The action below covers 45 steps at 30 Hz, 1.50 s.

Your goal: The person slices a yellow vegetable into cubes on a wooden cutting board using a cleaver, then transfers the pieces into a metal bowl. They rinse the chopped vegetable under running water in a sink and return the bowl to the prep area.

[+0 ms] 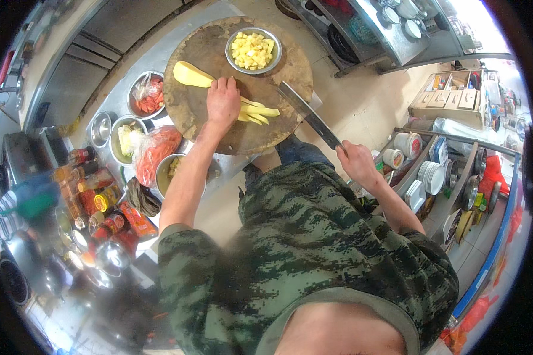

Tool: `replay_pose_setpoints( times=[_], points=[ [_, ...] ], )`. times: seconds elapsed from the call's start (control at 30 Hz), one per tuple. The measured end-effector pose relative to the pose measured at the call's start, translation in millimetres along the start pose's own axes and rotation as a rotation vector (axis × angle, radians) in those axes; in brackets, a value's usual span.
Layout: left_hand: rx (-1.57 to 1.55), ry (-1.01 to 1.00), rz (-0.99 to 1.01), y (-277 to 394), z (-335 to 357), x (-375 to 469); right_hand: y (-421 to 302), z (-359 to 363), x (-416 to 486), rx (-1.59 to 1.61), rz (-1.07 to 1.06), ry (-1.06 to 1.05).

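Observation:
My left hand [224, 100] rests low over the round wooden chopping block [186, 117], holding a bunch of pale yellow peeled potato sticks [260, 114] whose ends fan out to the right. Beside its fingers, a larger smooth piece of peeled potato [191, 74] lies on the wood. The handle of a broad cleaver [311, 116] is in my right hand [357, 163]. Its blade reaches up-left over the block's right edge, apart from the sticks. Near the block's far edge stands a metal bowl [279, 52] full of diced yellow pieces [251, 49].
Left of the block are a bowl of red-orange slices [150, 100], a plastic bag of orange shreds [157, 148] and a bowl [162, 177] partly behind my forearm. Bottles and jars [106, 197] crowd the lower left. A rack with stacked white plates [430, 177] stands right.

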<state>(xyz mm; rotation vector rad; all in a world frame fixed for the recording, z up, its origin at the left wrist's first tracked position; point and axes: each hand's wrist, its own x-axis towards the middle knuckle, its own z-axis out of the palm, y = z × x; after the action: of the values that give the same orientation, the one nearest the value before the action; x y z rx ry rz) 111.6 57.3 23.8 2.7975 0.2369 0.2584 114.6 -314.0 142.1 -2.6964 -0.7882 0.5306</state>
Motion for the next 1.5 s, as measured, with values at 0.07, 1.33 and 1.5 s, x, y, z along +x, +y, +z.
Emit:
replay_pose_setpoints(
  times=[0.07, 1.33, 1.5],
  points=[
    [-0.207, -0.015, 0.066, 10.8, 2.3, -1.5, 0.8, 6.3, -7.4, 0.016, 0.02, 0.011],
    [-0.134, 0.25, -0.178, 53.2, 10.3, -105.3, -44.6, 19.5, 39.9, -0.015, -0.258, 0.02],
    [-0.109, 0.242, -0.236, 54.1, 22.2, -97.6, -40.1, 14.2, 47.1, -0.103, -0.16, 0.081]
  ],
)
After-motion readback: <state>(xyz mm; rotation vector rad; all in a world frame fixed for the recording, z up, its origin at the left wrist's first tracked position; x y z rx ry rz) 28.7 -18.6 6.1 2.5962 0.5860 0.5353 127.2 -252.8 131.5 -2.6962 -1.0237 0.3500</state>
